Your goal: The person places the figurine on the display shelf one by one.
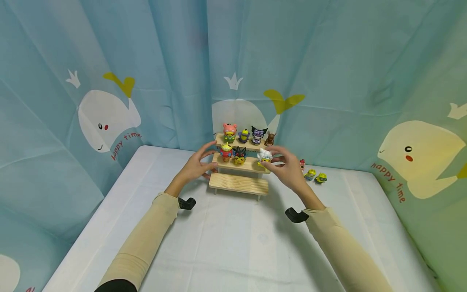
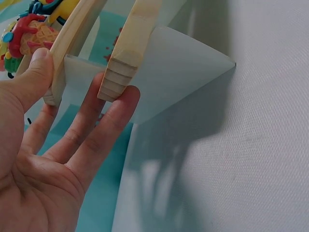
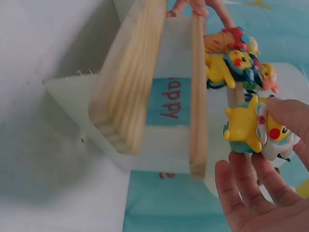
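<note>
A three-tier wooden display stand (image 1: 238, 184) with pale translucent side supports stands on the white table. My left hand (image 1: 193, 165) holds its left end, thumb against the middle board and fingertips under the board ends. My right hand (image 1: 289, 168) pinches a yellow figurine with a white hat (image 3: 244, 126) between thumb and fingers, at the right end of the middle board. Left of it on that board are a red-and-orange figurine (image 1: 226, 152) and a black-eared yellow figurine (image 1: 239, 155). The top board bears a pink-hooded figurine (image 1: 230, 132) and several others.
Right of the stand, behind my right hand, small figurines (image 1: 310, 174) lie on the table (image 1: 233, 243), one of them red (image 1: 302, 164) and partly hidden. A blue curtain (image 1: 175, 81) with printed whales surrounds the table's back and sides.
</note>
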`<action>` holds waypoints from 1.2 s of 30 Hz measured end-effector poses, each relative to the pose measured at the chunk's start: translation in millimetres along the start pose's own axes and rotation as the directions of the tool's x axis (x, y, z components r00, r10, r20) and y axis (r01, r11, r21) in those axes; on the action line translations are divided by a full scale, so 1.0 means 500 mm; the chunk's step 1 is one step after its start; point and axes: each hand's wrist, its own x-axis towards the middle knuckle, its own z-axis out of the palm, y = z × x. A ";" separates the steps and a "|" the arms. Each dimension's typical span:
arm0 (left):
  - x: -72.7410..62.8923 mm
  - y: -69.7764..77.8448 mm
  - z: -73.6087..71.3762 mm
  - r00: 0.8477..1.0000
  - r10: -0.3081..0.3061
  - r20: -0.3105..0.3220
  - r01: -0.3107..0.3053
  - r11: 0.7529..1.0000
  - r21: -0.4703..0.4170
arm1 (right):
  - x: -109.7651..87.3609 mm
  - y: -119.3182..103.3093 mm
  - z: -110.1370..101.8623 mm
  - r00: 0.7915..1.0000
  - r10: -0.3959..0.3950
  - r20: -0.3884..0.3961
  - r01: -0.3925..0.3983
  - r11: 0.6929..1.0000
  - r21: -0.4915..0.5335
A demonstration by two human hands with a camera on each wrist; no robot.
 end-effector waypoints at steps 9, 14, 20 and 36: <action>0.004 0.001 -0.001 1.000 -0.023 0.014 0.023 0.999 -0.022 | 0.011 0.004 0.037 0.999 0.043 -0.003 -0.043 0.999 -0.006; -0.003 0.027 0.002 0.999 -0.040 0.024 0.041 0.998 -0.046 | 0.014 0.002 0.047 0.997 0.070 -0.022 -0.071 0.997 -0.027; -0.005 0.027 -0.001 1.000 -0.023 0.016 0.024 0.999 -0.029 | 0.017 -0.003 0.053 0.997 0.069 -0.027 -0.070 0.997 -0.035; -0.001 0.005 0.000 1.000 -0.010 -0.004 0.010 1.000 0.015 | 0.011 0.000 0.061 0.998 0.021 -0.051 -0.023 0.999 -0.041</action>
